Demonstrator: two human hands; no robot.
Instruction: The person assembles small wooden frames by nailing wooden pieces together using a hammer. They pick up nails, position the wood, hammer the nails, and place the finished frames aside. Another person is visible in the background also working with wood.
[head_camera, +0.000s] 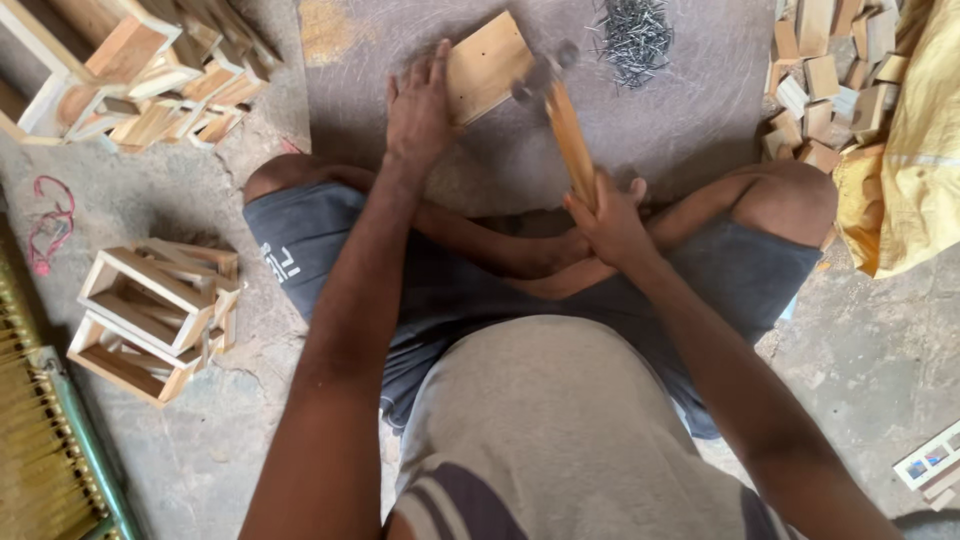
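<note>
I sit cross-legged on the floor. My left hand (420, 105) lies flat on a small wooden board (485, 65) and holds it down on the ground in front of my knees. My right hand (610, 220) grips the wooden handle of a hammer (565, 125). The hammer's metal head is blurred just over the board's right edge. A pile of dark nails (635, 35) lies on the ground beyond the hammer.
Finished open wooden box frames (150, 310) are stacked at the left, more frames (130, 75) at the top left. A heap of small wood blocks (830, 80) and a yellow sack (910, 170) sit at the right. A green woven seat edge (50, 440) shows bottom left.
</note>
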